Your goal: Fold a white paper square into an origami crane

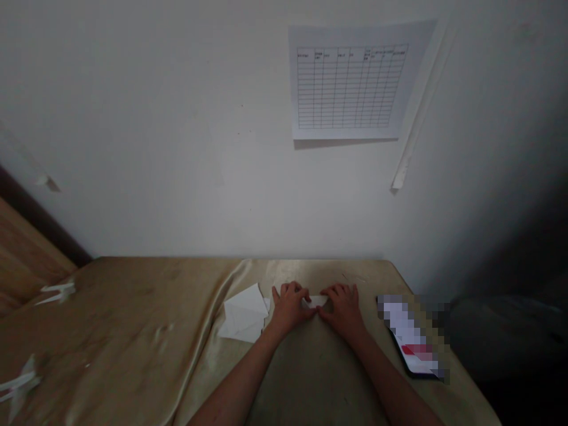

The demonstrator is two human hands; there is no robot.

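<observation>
The small paper [316,300] is plain white; the loose sheets [244,312] are white, greyish in shade; the 2 folded papers [62,290] are white; the cloth [128,331] is glossy gold-brown, blotched darker; the wall [168,130] is grey-white with dark specks; the chart [348,89] is white, ruled in a dark grid; the phone [402,325] is black-edged, its screen whitish with red; the wood [26,254] is grained orange-brown.

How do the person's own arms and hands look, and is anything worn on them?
The left hand and right hand wear no gloves. The forearms are bare, with no sleeve, watch or bracelet in view. Small details, such as rings, are too dim to tell.
</observation>
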